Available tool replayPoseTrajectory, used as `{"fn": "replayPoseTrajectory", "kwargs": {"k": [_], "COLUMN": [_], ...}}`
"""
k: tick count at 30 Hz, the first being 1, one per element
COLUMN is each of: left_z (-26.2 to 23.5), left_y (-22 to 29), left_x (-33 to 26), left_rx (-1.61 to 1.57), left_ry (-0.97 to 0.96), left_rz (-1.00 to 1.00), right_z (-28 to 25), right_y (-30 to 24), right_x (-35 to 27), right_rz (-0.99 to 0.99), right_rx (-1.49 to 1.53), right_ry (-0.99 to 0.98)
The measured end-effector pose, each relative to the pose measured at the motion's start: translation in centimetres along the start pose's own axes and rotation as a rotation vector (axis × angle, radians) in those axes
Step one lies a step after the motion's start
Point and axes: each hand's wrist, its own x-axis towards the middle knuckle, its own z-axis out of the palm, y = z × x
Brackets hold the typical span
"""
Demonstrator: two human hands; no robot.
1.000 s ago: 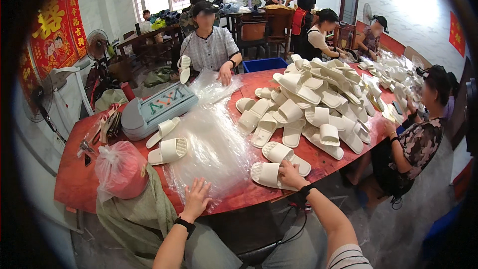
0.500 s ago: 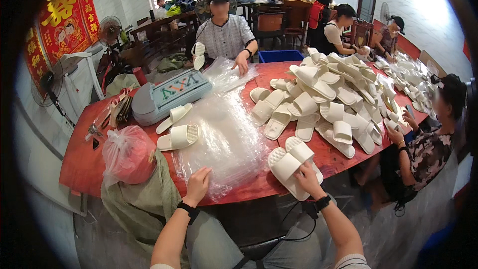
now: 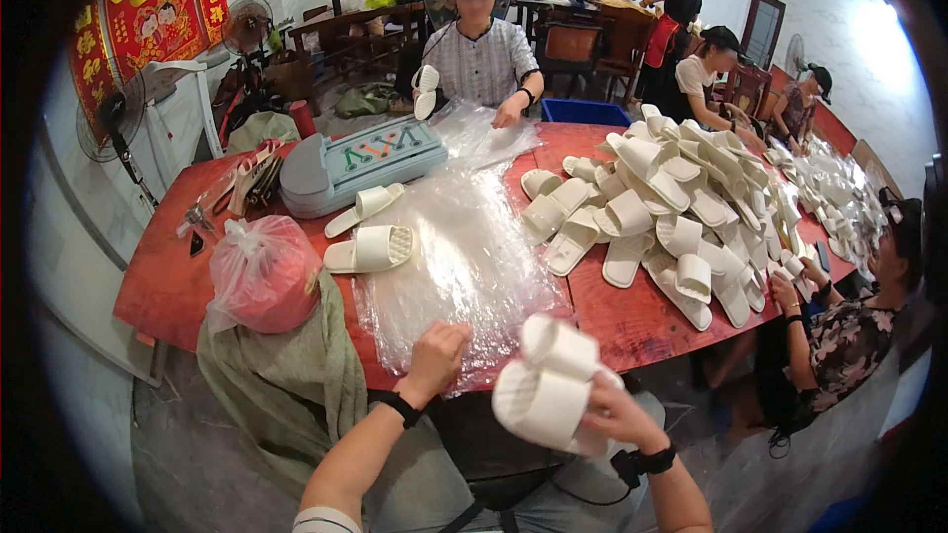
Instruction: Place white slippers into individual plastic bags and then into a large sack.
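My right hand (image 3: 622,417) grips a pair of white open-toe slippers (image 3: 543,405), lifted in front of the table's near edge and slightly blurred. One slipper overlaps the other, and my fingers are at their right side. My left hand (image 3: 439,357) rests over the near edge of a stack of clear plastic bags (image 3: 474,266). Its fingers are curled together; whether a bag is pinched between them is hidden. Two more white slippers, the nearer one (image 3: 370,250) and the farther one (image 3: 365,209), lie along the left of the bags.
A large heap of white slippers (image 3: 681,207) covers the red table's (image 3: 617,326) right half. At left are a grey case (image 3: 365,158), a bag with red contents (image 3: 265,271) and green cloth (image 3: 286,375). A person (image 3: 479,64) sits opposite; another (image 3: 839,326) works at right.
My right hand has raised the slippers off the table edge and brought them left and nearer to me. My left hand has moved right across the bags, its fingers now curled. The view has shifted slightly.
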Motion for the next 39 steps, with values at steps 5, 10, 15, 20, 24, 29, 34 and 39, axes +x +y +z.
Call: {"fn": "replayPoseTrajectory", "kwargs": {"k": [5,10,15,20,24,29,34,39], "left_z": [-0.8,-2.4,-1.6,-1.2,-1.8,-0.2,4.6,5.4], "left_y": [3.1,4.0,7.1,9.5,10.2,9.6,7.6,8.9], "left_x": [-0.1,-0.3,-0.2,-0.2,-0.8,-0.7,-3.8,-5.3], "left_rx": [-0.05,-0.051,-0.026,-0.127,0.07,-0.339,-1.205,-1.363], "left_ry": [-0.052,-0.009,-0.056,-0.085,-0.053,0.015,-0.317,-0.511], "left_rz": [0.014,0.075,0.18,0.253,0.253,-0.141,-0.537,-0.71], "right_z": [4.3,7.4,9.2,9.0,9.4,9.3,8.7,7.6], "right_y": [1.4,0.7,1.8,4.2,5.4,5.2,5.8,10.1], "right_x": [2.5,5.3,8.6,9.7,8.7,6.2,6.0,7.2], "right_rz": [0.01,0.089,0.032,-0.011,0.003,0.2,0.356,0.419], "right_rx": [-0.239,-0.504,-0.603,-0.576,-0.453,-0.452,-0.513,-0.647], "right_ry": [-0.089,0.077,0.208,0.433,0.574,0.633,0.698,0.858]}}
